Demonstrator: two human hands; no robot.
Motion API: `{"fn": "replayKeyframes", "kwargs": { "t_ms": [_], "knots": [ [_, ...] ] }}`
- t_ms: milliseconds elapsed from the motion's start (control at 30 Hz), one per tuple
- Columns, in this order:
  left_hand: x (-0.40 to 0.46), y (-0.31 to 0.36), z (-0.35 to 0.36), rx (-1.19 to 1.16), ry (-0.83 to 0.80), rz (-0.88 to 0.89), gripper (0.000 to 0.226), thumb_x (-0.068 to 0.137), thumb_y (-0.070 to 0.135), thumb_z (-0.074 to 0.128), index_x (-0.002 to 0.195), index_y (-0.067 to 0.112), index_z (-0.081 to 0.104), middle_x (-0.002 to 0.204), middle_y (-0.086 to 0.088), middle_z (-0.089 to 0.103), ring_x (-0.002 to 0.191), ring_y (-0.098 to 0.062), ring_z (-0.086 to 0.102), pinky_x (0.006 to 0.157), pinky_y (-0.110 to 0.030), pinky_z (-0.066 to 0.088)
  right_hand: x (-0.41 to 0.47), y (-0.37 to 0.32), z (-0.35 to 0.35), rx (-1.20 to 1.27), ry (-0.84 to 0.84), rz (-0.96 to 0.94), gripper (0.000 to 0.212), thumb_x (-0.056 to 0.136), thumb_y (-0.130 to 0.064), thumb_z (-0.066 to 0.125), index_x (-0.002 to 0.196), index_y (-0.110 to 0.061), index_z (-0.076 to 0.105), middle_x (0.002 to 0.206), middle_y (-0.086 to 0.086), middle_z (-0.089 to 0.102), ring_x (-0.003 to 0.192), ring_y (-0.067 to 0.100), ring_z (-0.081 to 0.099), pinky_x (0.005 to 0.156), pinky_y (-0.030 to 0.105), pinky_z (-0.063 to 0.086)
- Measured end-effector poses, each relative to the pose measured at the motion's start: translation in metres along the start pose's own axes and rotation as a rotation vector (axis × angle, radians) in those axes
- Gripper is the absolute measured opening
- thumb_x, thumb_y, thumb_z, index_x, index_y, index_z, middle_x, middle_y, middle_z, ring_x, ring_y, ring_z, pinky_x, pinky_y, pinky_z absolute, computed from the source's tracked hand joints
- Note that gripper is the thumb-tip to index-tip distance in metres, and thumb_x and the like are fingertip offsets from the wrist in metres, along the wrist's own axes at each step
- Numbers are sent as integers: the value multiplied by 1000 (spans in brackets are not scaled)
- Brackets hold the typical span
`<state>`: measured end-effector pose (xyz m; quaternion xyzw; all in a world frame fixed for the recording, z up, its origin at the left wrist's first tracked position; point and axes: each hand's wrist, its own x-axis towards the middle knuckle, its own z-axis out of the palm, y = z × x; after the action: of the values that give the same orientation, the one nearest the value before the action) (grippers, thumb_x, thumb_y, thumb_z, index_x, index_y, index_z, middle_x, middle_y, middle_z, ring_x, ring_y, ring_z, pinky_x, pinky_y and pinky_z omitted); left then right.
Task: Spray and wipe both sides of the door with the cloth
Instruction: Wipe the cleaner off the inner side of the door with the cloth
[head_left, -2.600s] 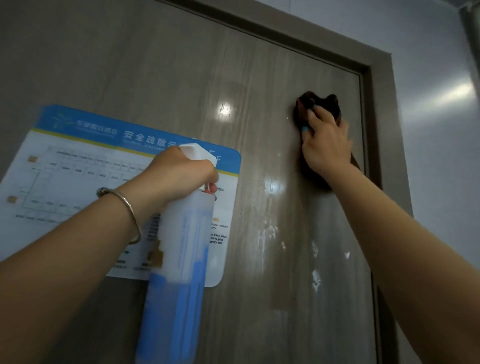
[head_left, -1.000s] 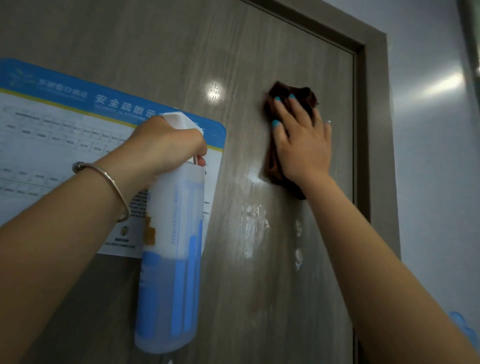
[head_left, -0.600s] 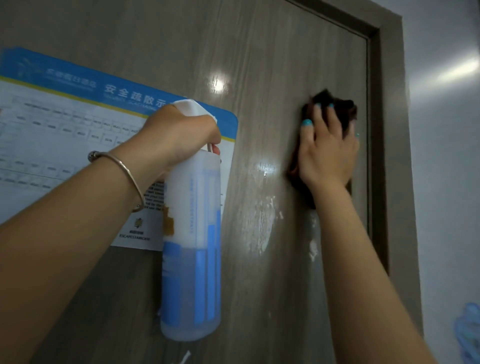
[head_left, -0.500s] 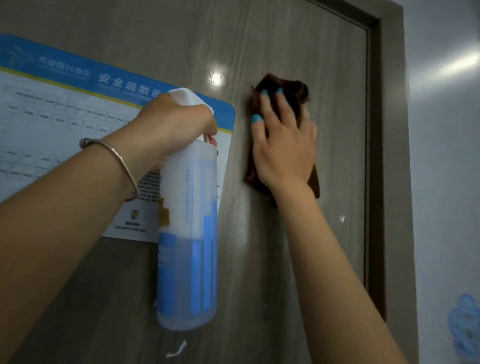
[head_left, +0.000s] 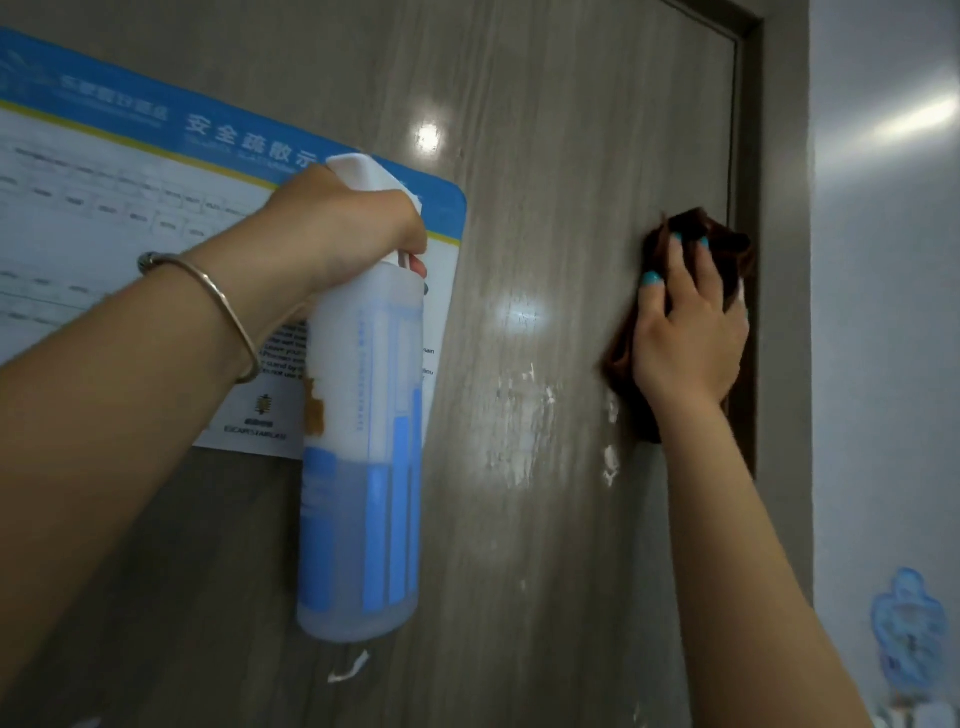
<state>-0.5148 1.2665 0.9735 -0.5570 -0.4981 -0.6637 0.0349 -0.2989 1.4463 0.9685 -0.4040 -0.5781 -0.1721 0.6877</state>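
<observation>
I am facing a grey-brown wood-grain door (head_left: 545, 156) at close range, with both arms raised in front of me. My right hand (head_left: 688, 332) is pressing a dark brown cloth (head_left: 621, 353) flat against the door near its right edge, just beside the dark door frame (head_left: 779, 260); my fingers are lying spread and fairly straight over the cloth, their nails painted turquoise, and the cloth is showing above my fingertips and below my wrist. My left hand (head_left: 348, 223) is gripping the white head of a spray bottle (head_left: 363, 457), fingers curled round it, one finger reaching under at the trigger. The bottle is hanging upright below my hand, close in front of the door; it is translucent white with blue vertical bars, and it is holding blue-tinted liquid in roughly its lower part. A thin silver bangle (head_left: 218, 306) is sitting on my left wrist. Behind that arm, a white notice (head_left: 104, 218) with a blue header band and printed text is lying flat on the door's left part. Wet sheen and small white flecks (head_left: 610, 465) are showing on the door between the bottle and the cloth. To the right of the frame, a pale wall (head_left: 883, 364) is carrying a blue sticker (head_left: 906, 623) low down.
</observation>
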Motion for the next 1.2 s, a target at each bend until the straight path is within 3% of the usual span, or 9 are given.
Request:
{"fn": "replayKeyframes", "kwargs": {
  "t_ms": [67, 167, 333, 467, 667, 767, 867, 1000, 1200],
  "knots": [
    [-6, -2, 3, 57, -35, 35, 30, 60, 25, 63, 79, 5, 75, 85, -13, 75, 86, -32, 72, 89, -55, 56, -28, -25, 8, -10, 4, -22, 50, 104, -41, 31, 154, -36, 27, 163, -7, 21, 150, 29, 11, 122, 47, 11],
    [-17, -8, 8, 132, -73, 46, 26, 53, 31, 60, 68, 18, 78, 84, -7, 75, 91, -31, 70, 91, -52, 55, -80, -70, 23, -7, 30, -269, 52, 101, -44, 26, 152, -33, 35, 159, -6, 30, 147, 31, 20, 119, 48, 19],
    [-20, -20, 5, 133, -45, -22, 53, 42, 47, 65, 83, 16, 77, 92, -7, 75, 89, -27, 70, 88, -48, 57, -89, -66, 23, 9, -27, -481, 52, 98, -44, 27, 148, -36, 41, 156, -9, 36, 147, 30, 24, 117, 50, 21],
    [-25, -29, 5, 100, -85, -28, 48, 46, 46, 66, 82, 16, 77, 90, -8, 75, 87, -30, 71, 88, -54, 57, -74, -6, 9, -42, -32, -296, 54, 97, -47, 23, 149, -41, 35, 160, -11, 28, 148, 29, 20, 118, 52, 21],
    [-25, -37, 8, 34, -83, -23, 24, 63, 33, 65, 76, 18, 78, 76, 3, 76, 82, -21, 71, 84, -43, 59, -79, 12, 4, 22, 26, 106, 49, 105, -39, 33, 153, -37, 27, 163, -9, 20, 151, 28, 11, 121, 51, 16],
    [-25, -37, 10, 23, -84, -24, 19, 68, 30, 66, 75, 18, 78, 76, 4, 76, 83, -20, 71, 81, -37, 59, -107, -25, 15, -16, 40, -34, 52, 101, -43, 29, 152, -35, 32, 161, -5, 27, 148, 33, 17, 120, 50, 18],
    [-24, -35, 11, 28, -67, -22, 34, 55, 37, 67, 80, 17, 78, 85, -2, 76, 86, -25, 71, 85, -44, 59, -135, -50, 21, -3, 25, -301, 52, 98, -43, 31, 148, -33, 41, 156, -6, 37, 145, 35, 27, 116, 50, 22],
    [-23, -33, 13, 74, -39, -6, 39, 51, 38, 65, 81, 17, 77, 87, -3, 75, 86, -23, 71, 86, -44, 58, -131, -24, 15, -35, -41, -472, 49, 99, -41, 33, 147, -36, 42, 156, -8, 37, 146, 31, 24, 117, 48, 20],
    [-24, -32, 15, 64, -10, -25, 31, 56, 35, 62, 77, 17, 77, 84, 0, 75, 84, -20, 70, 74, -33, 55, -112, 56, -5, 41, -27, 10, 52, 100, -42, 28, 151, -37, 31, 161, -10, 23, 149, 27, 17, 116, 55, 28]
  ]
}}
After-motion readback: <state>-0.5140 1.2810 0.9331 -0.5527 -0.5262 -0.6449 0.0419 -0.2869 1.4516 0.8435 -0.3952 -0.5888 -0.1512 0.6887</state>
